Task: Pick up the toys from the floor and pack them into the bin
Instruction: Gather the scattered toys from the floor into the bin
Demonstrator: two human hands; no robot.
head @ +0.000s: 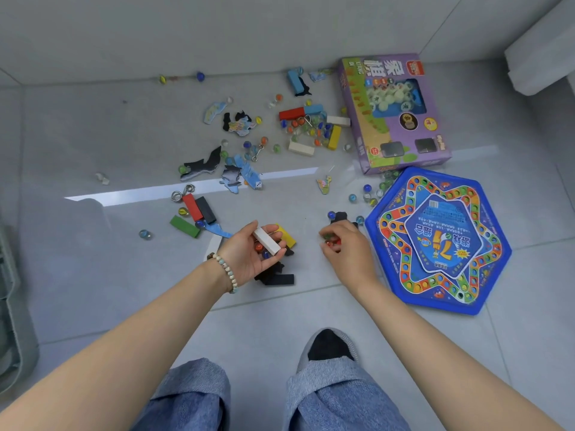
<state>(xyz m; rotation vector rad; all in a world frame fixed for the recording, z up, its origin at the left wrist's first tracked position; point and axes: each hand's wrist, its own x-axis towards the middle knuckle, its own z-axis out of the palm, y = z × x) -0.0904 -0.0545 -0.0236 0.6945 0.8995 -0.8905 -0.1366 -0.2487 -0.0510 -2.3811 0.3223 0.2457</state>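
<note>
Your left hand (pixel 249 258), palm up, curls around a white block (pixel 267 241) and marbles (pixel 259 246). Your right hand (pixel 347 248) pinches a red marble (pixel 332 242) beside the blue board (pixel 494 256). Farther off, blocks (pixel 291 113) and puzzle pieces (pixel 239 124) litter the floor (pixel 124 275) near a purple box (pixel 401 141).

The floor (pixel 124 275) is pale grey tile with thin darker joints. The chess box (pixel 395 132) is purple, with a sandy-yellow strip, green cactus shapes and whitish round pieces on blue. The hexagonal game board (pixel 485 275) is bright blue; its star-shaped track runs in red, yellow, green and orange segments around a white-edged blue centre.

There is a white block (pixel 267 241), a yellow block (pixel 334 137), a red block (pixel 192 206), a black block (pixel 208 209), a green block (pixel 185 226) and a light blue block (pixel 295 80). The marbles (pixel 311 129) are clear glass swirled with blue, orange, green and yellow. The jigsaw pieces (pixel 239 175) are sky blue and black. The die (pixel 258 184) is white with black dots. The bracelet (pixel 228 272) mixes pale green and brown beads. The jeans (pixel 193 393) are faded blue.
</note>
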